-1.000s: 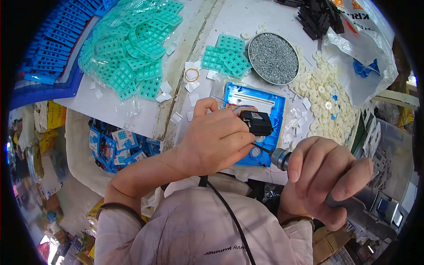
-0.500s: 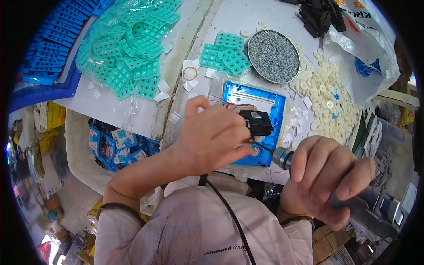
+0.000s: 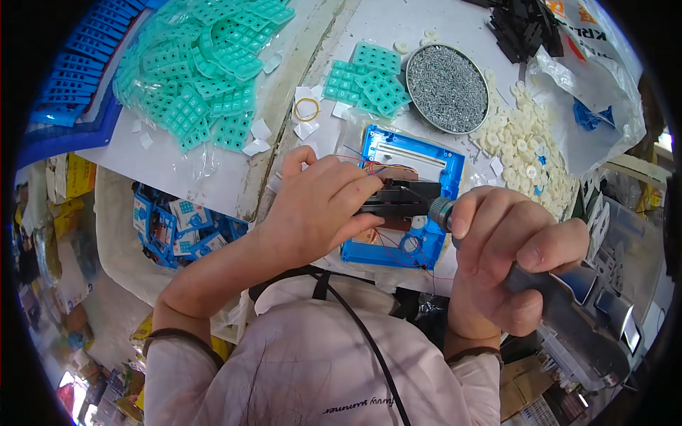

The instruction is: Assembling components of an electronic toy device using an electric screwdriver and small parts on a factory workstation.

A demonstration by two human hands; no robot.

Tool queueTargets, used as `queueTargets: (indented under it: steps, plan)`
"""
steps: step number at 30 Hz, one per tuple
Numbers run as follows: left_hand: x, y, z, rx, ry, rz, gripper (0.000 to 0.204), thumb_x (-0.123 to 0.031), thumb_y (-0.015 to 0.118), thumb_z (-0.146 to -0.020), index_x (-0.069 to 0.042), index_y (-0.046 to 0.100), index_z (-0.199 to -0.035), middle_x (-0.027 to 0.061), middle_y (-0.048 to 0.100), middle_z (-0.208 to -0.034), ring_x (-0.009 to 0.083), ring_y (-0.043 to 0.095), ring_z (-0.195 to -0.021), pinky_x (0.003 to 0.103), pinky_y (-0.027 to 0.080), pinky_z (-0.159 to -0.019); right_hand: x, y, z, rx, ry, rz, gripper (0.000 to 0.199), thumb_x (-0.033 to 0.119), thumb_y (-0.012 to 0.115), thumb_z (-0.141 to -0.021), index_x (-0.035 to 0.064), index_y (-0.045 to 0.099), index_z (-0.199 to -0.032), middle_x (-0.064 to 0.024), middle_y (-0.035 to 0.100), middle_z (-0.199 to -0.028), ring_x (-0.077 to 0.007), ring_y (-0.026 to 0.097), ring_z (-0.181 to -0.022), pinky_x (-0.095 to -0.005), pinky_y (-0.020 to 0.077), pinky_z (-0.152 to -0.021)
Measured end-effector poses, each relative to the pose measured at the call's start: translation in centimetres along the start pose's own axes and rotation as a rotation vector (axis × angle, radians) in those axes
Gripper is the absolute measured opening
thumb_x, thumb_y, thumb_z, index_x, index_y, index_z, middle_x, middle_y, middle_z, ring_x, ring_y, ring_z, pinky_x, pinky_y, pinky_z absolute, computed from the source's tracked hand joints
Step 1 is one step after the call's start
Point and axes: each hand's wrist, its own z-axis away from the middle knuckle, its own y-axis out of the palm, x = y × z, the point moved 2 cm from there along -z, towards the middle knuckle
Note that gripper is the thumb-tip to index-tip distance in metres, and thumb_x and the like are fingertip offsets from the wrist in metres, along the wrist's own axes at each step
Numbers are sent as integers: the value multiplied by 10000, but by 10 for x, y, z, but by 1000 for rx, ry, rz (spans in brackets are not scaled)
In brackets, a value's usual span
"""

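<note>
A blue plastic housing (image 3: 449,186) lies on the table before me, with thin coloured wires (image 3: 389,169) at its upper edge. Over it sits a black plastic box (image 3: 415,193), held at its left end by the fingers and thumb of my left hand (image 3: 312,202). My right hand (image 3: 515,248) is wrapped round a dark power screwdriver (image 3: 586,326). Its metal chuck (image 3: 440,211) points left and meets the right end of the black box; the bit's tip is hidden. Thin red wires hang over the housing's lower part.
Behind the housing stand teal keypad sheets (image 3: 380,92) and a round tin (image 3: 408,78) of small screws. Cream plastic discs (image 3: 529,145) spread to the right, below black parts (image 3: 526,28). More keypads (image 3: 213,78) lie left. A bin (image 3: 117,234) holds blue units.
The screwdriver has moved left and up, so its chuck now reaches the black box. My left hand has shifted slightly left, and the box has turned in its grip.
</note>
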Motion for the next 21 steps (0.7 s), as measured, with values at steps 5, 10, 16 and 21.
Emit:
queueTargets:
  steps: [5, 10, 16, 21]
  plan:
    - [0, 0, 1, 24, 12, 1, 513, -313, 780, -765, -117, 610, -1207, 7, 647, -1062, 209, 595, -890, 445, 320, -844, -11, 7, -2, -28, 27, 16, 336, 362, 725, -901, 148, 484, -996, 22, 545, -660, -134, 527, -540, -343, 477, -662]
    - [0, -2, -1, 48, 9, 38, 515, -317, 785, -753, -108, 618, -1193, 8, 646, -1060, 208, 594, -897, 446, 317, -860, -13, 4, -3, 15, -2, -55, 343, 255, 774, -868, 77, 525, -1021, -44, 591, -698, -190, 569, -581, -380, 497, -624]
    - [2, 0, 0, 45, 9, 29, 521, -321, 797, -735, -103, 625, -1177, 11, 639, -1051, 203, 583, -885, 445, 312, -867, -18, 4, -5, 109, -10, -24, 321, 176, 783, -852, 47, 541, -1020, -74, 614, -705, -209, 591, -577, -381, 523, -606]
    - [4, 4, 3, -18, 41, 27, 511, -307, 805, -727, -93, 633, -1158, 8, 632, -1025, 190, 574, -864, 434, 312, -860, -16, 15, -4, 95, -30, 22, 270, 155, 788, -828, 21, 565, -897, -77, 611, -700, -219, 600, -572, -385, 538, -600]
